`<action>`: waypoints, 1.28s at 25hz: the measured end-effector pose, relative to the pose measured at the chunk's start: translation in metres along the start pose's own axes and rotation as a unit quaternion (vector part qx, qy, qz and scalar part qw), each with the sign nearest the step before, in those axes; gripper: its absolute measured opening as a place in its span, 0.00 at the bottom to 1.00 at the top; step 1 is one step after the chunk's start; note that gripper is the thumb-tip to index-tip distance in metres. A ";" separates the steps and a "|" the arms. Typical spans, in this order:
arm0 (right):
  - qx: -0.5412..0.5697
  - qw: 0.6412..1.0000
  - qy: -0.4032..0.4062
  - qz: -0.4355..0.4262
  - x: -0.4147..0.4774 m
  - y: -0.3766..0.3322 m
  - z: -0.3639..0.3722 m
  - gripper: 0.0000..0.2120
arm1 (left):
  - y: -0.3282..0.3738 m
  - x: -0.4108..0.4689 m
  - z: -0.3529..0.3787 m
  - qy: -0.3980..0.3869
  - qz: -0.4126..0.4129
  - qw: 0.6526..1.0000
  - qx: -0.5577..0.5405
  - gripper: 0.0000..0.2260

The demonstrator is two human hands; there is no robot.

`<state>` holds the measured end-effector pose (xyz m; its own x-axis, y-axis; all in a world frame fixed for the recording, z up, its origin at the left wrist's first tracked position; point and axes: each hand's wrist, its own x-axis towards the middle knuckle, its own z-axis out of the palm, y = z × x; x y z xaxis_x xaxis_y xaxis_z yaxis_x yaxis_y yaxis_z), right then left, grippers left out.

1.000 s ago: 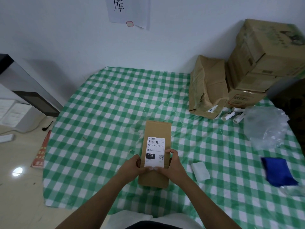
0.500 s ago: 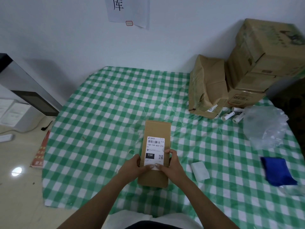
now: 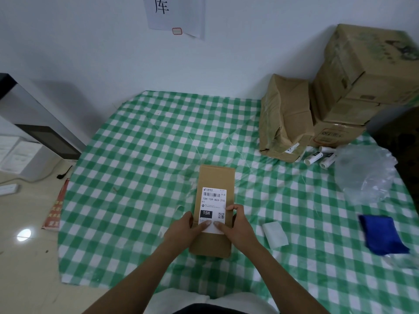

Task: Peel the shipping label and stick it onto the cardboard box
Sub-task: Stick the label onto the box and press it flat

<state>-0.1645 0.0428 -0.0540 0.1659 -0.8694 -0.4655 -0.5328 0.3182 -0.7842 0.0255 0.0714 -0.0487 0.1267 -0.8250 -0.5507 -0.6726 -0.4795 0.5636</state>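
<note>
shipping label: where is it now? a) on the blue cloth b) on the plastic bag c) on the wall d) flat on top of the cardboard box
d: the shipping label lies flat on the cardboard box, with the thumbs of the left hand and right hand on its near end.

shipping label (image 3: 213,207) on the cardboard box (image 3: 216,175) showing 15H-159-A03-210 and a big 15H, wall paper sheet (image 3: 175,17) showing 库

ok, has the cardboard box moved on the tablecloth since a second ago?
No. The cardboard box covers the same green checks of the tablecloth, and its far edge is unchanged.
</note>
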 end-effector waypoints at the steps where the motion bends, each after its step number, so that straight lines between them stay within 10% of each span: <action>1: -0.017 1.000 0.006 0.003 0.001 -0.002 0.000 0.23 | 0.001 -0.002 0.002 0.015 -0.003 1.000 0.011 0.22; 32: -0.290 0.957 0.012 -0.021 0.031 -0.038 -0.020 0.19 | 0.026 0.021 -0.022 0.061 0.046 0.982 0.175 0.18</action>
<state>-0.1559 -0.0040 -0.0304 0.1827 -0.8874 -0.4233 -0.8983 0.0244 -0.4388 0.0264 0.0347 -0.0320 0.1267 -0.8998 -0.4175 -0.8914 -0.2879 0.3500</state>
